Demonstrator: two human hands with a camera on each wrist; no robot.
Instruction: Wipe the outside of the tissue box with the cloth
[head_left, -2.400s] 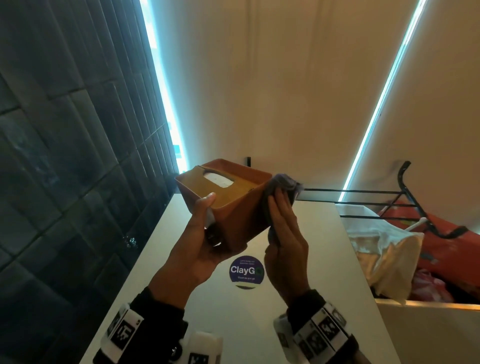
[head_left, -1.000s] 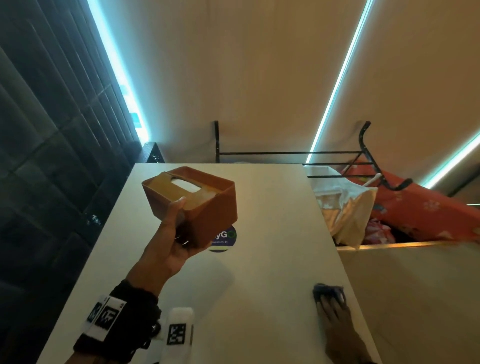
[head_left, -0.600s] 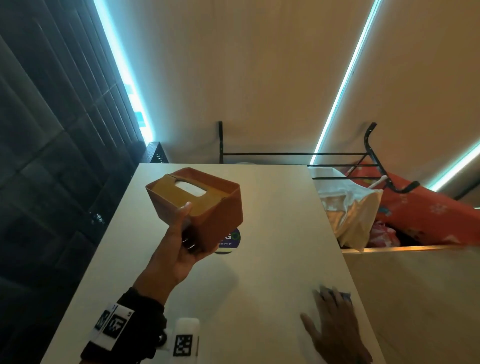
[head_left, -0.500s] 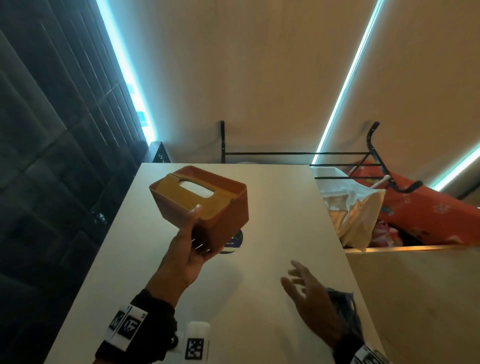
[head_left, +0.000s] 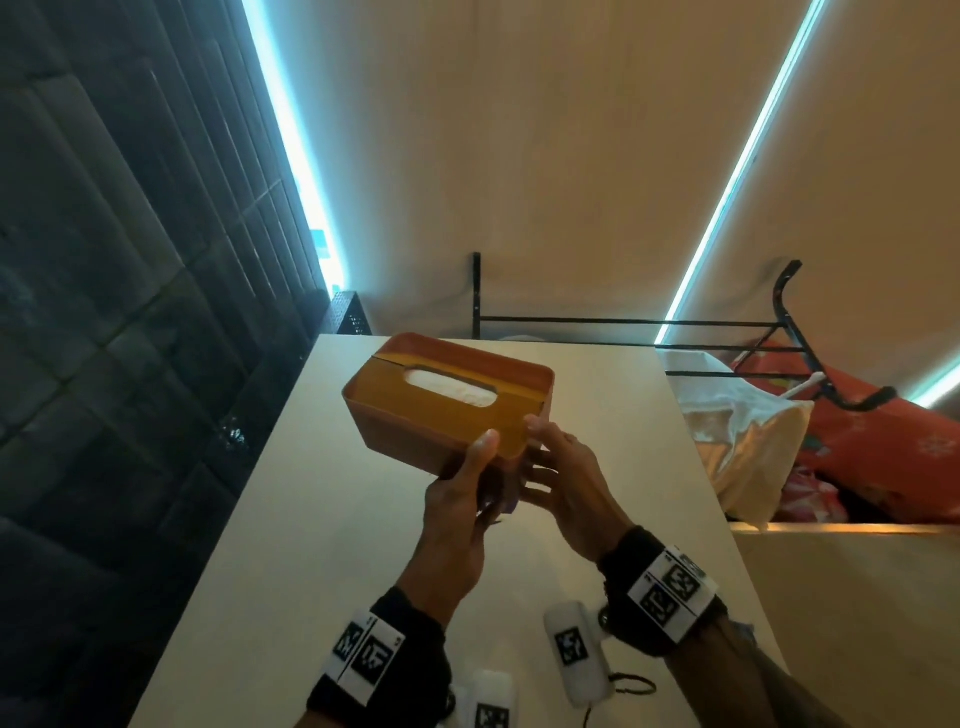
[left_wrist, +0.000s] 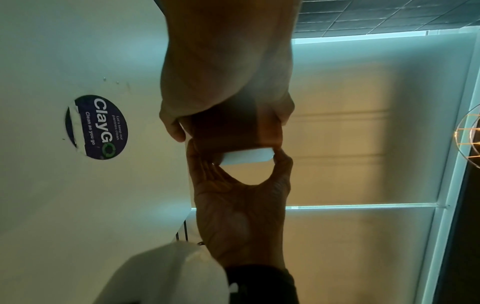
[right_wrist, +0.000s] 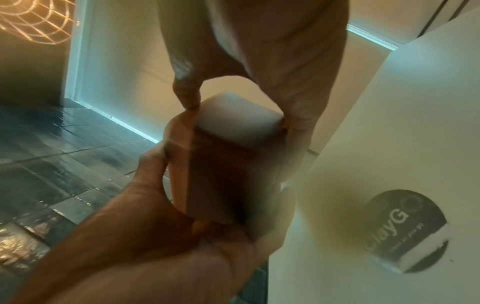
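Note:
The orange tissue box (head_left: 447, 405) hangs level above the white table (head_left: 311, 545), its slot facing up. My left hand (head_left: 483, 467) grips its near end, thumb on the top edge and fingers underneath. My right hand (head_left: 540, 457) holds the same end from the right, thumb on the corner and fingers below. In the left wrist view the box (left_wrist: 233, 127) sits between my left hand (left_wrist: 221, 61) and my right hand (left_wrist: 239, 185). In the right wrist view the box (right_wrist: 228, 164) is pinched the same way. Only a bluish scrap (head_left: 748, 630), perhaps the cloth, shows by my right forearm.
A round ClayGo sticker (left_wrist: 96, 127) lies on the table under the box. A black wire rack (head_left: 623, 325) stands behind the table. A white bag (head_left: 743, 431) and red fabric (head_left: 883, 441) fill the bin on the right. Dark tiles cover the left wall.
My right hand laid the cloth at the table's right edge, let it go, and came over to hold the box's near end. The box now lies flatter, slot up.

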